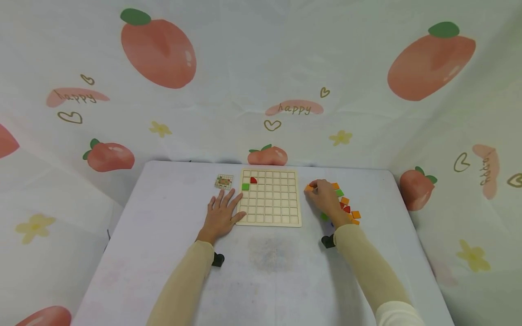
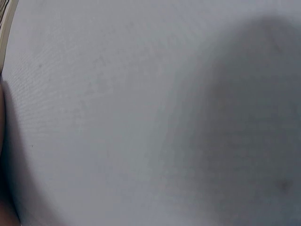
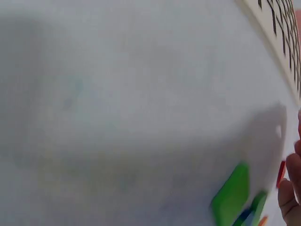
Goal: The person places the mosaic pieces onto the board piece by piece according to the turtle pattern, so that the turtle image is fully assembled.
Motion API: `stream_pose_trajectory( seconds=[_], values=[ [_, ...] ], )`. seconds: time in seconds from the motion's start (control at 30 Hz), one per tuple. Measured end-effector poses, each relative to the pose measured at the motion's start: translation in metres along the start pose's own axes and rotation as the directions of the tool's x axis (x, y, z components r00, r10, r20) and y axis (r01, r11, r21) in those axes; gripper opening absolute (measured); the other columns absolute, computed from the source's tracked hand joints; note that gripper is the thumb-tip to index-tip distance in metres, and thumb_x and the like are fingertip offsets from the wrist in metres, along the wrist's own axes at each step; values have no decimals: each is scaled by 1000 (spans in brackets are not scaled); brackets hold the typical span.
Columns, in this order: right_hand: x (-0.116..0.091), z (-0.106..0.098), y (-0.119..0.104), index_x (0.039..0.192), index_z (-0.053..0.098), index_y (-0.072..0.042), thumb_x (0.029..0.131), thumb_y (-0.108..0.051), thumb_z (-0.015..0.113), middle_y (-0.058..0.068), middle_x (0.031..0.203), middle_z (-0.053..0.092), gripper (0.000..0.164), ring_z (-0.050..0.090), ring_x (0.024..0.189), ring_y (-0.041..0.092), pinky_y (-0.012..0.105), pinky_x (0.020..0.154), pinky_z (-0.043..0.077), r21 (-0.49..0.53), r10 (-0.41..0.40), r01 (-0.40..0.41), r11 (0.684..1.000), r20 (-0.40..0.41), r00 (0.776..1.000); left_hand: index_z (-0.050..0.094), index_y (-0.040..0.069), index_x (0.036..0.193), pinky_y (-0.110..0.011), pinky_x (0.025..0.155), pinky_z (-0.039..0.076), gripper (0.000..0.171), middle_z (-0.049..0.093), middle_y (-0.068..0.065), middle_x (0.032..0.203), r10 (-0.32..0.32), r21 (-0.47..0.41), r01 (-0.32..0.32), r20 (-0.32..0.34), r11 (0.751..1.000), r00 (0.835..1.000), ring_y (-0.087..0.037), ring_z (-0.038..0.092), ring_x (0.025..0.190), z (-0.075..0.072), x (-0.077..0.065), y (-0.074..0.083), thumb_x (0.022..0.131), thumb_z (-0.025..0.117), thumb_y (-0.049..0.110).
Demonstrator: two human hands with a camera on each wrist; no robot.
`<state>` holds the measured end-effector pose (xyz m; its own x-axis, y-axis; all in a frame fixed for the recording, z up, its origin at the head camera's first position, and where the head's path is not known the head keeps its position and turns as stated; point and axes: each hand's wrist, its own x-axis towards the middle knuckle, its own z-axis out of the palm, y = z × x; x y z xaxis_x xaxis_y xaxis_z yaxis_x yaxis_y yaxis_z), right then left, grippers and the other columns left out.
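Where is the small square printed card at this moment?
In the head view, the card lies left of the beige gridded board, just beyond the left hand.

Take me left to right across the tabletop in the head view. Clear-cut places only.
Picture card → green square on the grid board → red quarter-circle on that same board → orange piece pinched by the right hand → outermost orange square.

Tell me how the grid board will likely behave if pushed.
The grid board looks flat and straight-edged, so it should stay stiff. Lying broad and low on the table, it would probably slide rather than tip. The small green square and red piece on it might shift if jolted.
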<state>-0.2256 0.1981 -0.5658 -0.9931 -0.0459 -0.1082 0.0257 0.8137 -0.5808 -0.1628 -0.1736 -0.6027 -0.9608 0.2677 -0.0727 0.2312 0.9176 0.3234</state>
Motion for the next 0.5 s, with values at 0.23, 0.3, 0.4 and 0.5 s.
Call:
stream_pose_trajectory(
  seconds=[0.23, 0.3, 0.4, 0.5],
  values=[
    [7, 14, -29, 127, 63, -3, 97, -30, 69, 14, 126, 62, 40, 59, 111, 30, 45, 99, 52, 70, -37, 35, 997, 29, 999, 28, 28, 162, -65, 124, 10, 70, 19, -5, 172, 0, -20, 0, -1, 1000, 1000, -39, 7, 161, -5, -1, 3, 102, 49, 56],
    [9, 18, -38, 126, 63, -5, 97, -30, 70, 13, 125, 62, 39, 59, 112, 30, 44, 98, 53, 91, -41, 37, 995, 38, 998, 28, 27, 162, -65, 124, 10, 70, 19, -6, 172, 0, -18, 0, 5, 1000, 1000, -39, 6, 161, -5, -1, 4, 102, 49, 56],
    [10, 23, -49, 124, 63, -5, 96, -29, 72, 11, 123, 62, 38, 59, 111, 29, 44, 97, 54, 118, -50, 43, 992, 51, 997, 28, 26, 162, -66, 124, 9, 70, 19, -7, 172, -2, -17, 2, 11, 1000, 1000, -40, 6, 160, -5, -1, 4, 103, 49, 56],
    [13, 29, -58, 124, 64, -6, 95, -30, 74, 10, 121, 63, 39, 59, 109, 28, 42, 97, 54, 125, -78, 70, 990, 67, 995, 29, 26, 162, -66, 124, 10, 70, 20, -7, 172, -7, -13, 7, 9, 1000, 1000, -41, 7, 160, -6, -1, 4, 102, 49, 56]
  ],
)
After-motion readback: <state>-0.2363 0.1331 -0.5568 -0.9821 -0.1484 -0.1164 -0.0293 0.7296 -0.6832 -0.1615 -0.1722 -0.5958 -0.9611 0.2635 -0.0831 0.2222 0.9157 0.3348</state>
